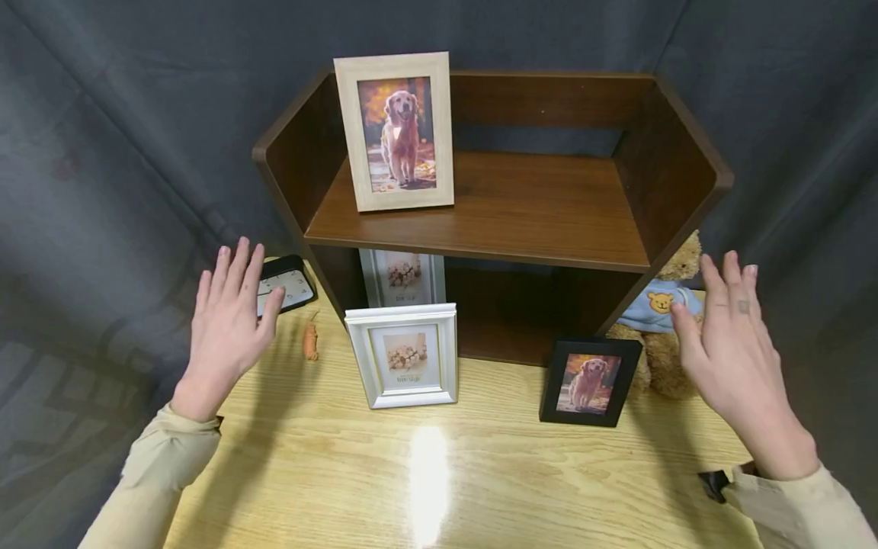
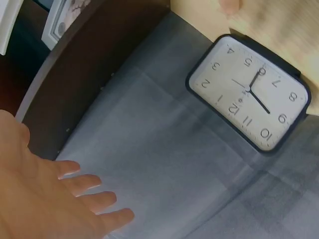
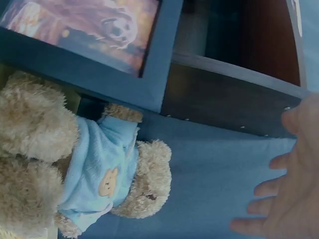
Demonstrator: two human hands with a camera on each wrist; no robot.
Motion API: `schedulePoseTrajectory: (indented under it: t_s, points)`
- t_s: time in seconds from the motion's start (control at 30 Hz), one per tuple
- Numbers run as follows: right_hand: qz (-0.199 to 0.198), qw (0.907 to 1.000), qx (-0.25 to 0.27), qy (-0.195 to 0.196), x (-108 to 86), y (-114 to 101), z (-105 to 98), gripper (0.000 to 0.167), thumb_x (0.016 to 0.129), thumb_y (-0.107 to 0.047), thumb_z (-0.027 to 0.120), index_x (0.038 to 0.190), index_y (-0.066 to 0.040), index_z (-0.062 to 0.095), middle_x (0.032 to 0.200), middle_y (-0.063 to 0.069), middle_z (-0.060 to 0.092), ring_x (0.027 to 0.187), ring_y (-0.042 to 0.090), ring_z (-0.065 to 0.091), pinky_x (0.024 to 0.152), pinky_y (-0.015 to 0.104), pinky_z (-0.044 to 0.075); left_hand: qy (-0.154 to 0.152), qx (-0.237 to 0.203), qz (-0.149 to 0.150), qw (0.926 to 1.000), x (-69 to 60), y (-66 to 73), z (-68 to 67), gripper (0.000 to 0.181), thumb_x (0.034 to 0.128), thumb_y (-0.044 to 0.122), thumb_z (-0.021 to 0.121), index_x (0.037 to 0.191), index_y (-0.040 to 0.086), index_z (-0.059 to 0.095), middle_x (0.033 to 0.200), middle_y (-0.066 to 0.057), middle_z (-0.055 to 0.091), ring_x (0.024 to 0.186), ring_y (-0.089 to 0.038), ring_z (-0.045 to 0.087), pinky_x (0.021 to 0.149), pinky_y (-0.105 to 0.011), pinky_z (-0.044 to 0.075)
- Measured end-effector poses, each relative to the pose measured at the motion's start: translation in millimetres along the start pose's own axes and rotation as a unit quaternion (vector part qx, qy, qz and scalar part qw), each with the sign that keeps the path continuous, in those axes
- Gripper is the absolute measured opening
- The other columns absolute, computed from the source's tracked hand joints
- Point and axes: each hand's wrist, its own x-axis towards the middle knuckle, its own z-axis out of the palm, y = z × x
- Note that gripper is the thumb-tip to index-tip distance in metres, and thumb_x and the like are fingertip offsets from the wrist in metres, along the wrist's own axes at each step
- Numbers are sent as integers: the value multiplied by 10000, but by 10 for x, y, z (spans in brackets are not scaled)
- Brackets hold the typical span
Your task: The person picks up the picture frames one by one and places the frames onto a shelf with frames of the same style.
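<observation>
Left hand (image 1: 229,324) and right hand (image 1: 737,351): both empty, fingers straight. Clock (image 1: 296,285) at left hand's 2 o'clock, long axis roughly 8–2, left nearer. Bear (image 1: 645,313) at right hand's 10 o'clock, upright beside shelf (image 1: 542,198), right nearer. Shelf sits between, long axis 9–3. White frame (image 1: 411,358) at its 7, black frame (image 1: 591,385) at its 5.

A pale, wood-grained counter (image 1: 329,465) carries a dark brown shelf (image 1: 549,194). Directly on the counter, a white picture frame (image 1: 405,358) stands before the shelf's left half, and a black picture frame (image 1: 591,383) near its right front corner. To the left lie a clock (image 1: 291,287) and a small orange figure (image 1: 311,341); to the right sits a teddy bear (image 1: 645,307). The shelf's upper board bears a cream picture frame (image 1: 398,133), its lower compartment a pale grey one (image 1: 405,276).
</observation>
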Motion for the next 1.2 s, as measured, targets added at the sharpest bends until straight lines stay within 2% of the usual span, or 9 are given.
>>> schedulePoseTrajectory:
  t_s: [0.17,0.47,0.53,0.6,0.7,0.8,0.9,0.97,1.2]
  points:
    - [75,9998,133,87,-33,9,32,702,1153,-289,411,1715,-37,74,1790,140,37,1607,444,130,997,900,297,106,-381,62,9992,-28,47,34,681,1155,429,404,1687,25,272,1748,-184,244,1629,-357,136,1325,-587,109]
    - [-183,9964,617,559,-190,87,131,639,1142,-183,452,1722,-149,187,1665,279,358,1384,597,436,892,821,388,478,-1575,14,9864,-45,141,147,633,1169,379,442,1678,28,307,1692,-217,355,1555,-438,315,1244,-656,300]
    - [-316,9935,859,680,-230,108,169,628,1139,-164,471,1716,-177,224,1601,318,417,1342,604,469,1056,665,454,516,-1814,-42,9820,-45,166,179,612,1172,368,444,1675,39,327,1680,-204,384,1514,-458,375,1197,-681,349]
    - [-541,9888,1150,788,-258,140,210,612,1137,-149,492,1703,-167,260,1594,300,433,1426,463,475,1203,400,407,572,-1989,-52,9783,-42,194,216,584,1175,343,448,1667,44,351,1666,-182,420,1445,-481,459,1144,-683,404]
    - [-888,9782,1655,889,-287,195,278,586,1121,-94,517,1675,-117,325,1641,128,437,1468,183,472,1143,77,295,630,-2183,-25,9738,-35,230,276,541,1176,276,458,1651,29,380,1638,-166,467,1336,-487,569,1062,-667,482]
    - [-1106,9687,2048,860,-331,256,350,589,1091,9,524,1651,-55,353,1643,-45,426,1415,-19,456,1106,45,338,597,-2418,-5,9685,-30,271,329,511,1169,186,474,1643,15,390,1625,-163,481,1341,-444,587,1082,-417,551]
    - [-1160,9631,2297,793,-394,329,427,621,1046,119,526,1632,-18,374,1617,-73,455,1380,-40,477,1090,52,378,495,-2674,-42,9623,-16,303,368,501,1165,137,468,1642,7,384,1636,-147,469,1429,-373,520,1073,-142,464]
    - [-1218,9589,2433,805,-439,377,485,626,1017,171,534,1609,19,398,1601,-48,484,1373,-17,502,1081,65,406,399,-2855,-83,9575,-9,317,384,510,1168,142,461,1655,26,367,1650,-142,450,1480,-343,464,1071,-66,387]
    - [-1538,9398,3014,479,-580,517,678,584,1012,207,552,1564,112,386,1638,101,432,1428,104,503,1103,130,450,191,-3096,-292,9502,0,344,440,547,1162,130,480,1682,67,322,1649,-177,435,1500,-341,439,1157,-356,472]
